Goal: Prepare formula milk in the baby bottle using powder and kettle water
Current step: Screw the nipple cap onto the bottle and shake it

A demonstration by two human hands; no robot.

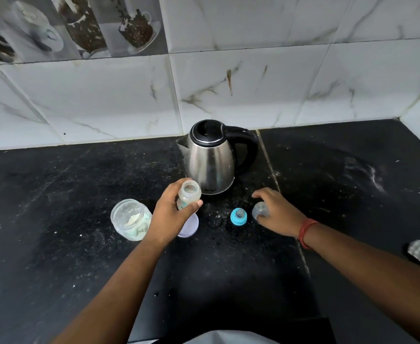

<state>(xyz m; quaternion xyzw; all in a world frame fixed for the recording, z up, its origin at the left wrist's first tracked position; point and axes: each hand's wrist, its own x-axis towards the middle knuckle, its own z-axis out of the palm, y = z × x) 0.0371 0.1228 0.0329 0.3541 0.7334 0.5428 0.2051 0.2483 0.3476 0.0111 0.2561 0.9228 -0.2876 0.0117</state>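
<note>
1. The clear plastic baby bottle [189, 194], uncapped and open at the neck, is held by the left hand [171, 214], whose fingers and thumb curl round its body; it is tilted slightly, just in front of the stainless-steel electric kettle [210, 158], probably kept upright enough to take powder or water.
2. The right hand [276, 213] rests over the clear domed bottle cap [260, 210] on the black stone worktop [55, 219], fingers curled loosely about it; whether they truly grip it or only touch it cannot be told.
3. The blue collar with its teat [238, 216] stands on the worktop just beside that cap, set apart so the bottle mouth stays free.
4. The open clear glass jar [130, 219] left of the hand holds a little white powder; its pale lilac lid [190, 225] lies partly hidden under the left hand.
5. The bottle looks empty or nearly so; the kettle's black lid is closed, so its contents cannot be seen.
</note>
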